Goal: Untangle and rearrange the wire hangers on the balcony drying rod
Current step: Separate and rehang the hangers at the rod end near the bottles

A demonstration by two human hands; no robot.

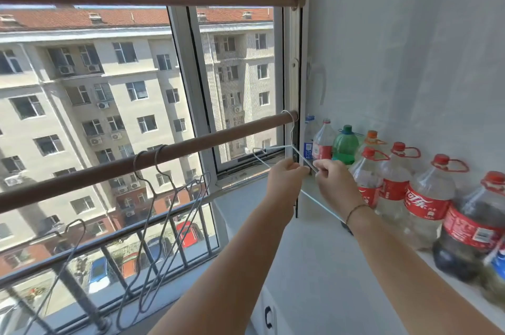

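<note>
Rod: I see the brown rod [218, 139] crossing the window [185, 75] on a slant. It climbs from the low left to its far end by the window frame on the right.

White hanger: the white hanger [322, 206] has its hook over the far right end of the rod. Its body is swung out from the glass, so the long axis runs from the window down towards the person. One shoulder loops left near the sill, and the bottom wire slopes down to the right, passing under the right wrist.

Left grip: the left hand [287, 179] pinches the white wire with its fingertips, with the arm stretched forward.

Right grip: the right hand [332, 179] is just beside the left and pinches the same wire between thumb and fingers. There is a thin bracelet [356, 210] on the wrist.

Grey hangers: the first grey hanger [140, 154] and the second grey hanger [161, 147] hook over the middle of the rod, close together. Their bodies hang down, tilted, and overlap below. From here I can't tell whether they are caught together.

Third hanger: the third grey hanger [78, 221] sits lower and further left, with its hook near the railing [117, 234]. I can't tell what it hangs on.

Counter: the pale counter [314, 252] runs under both arms. A row of plastic bottles [426, 198] stands upright along the wall on the right, well apart from the grey hangers.
</note>
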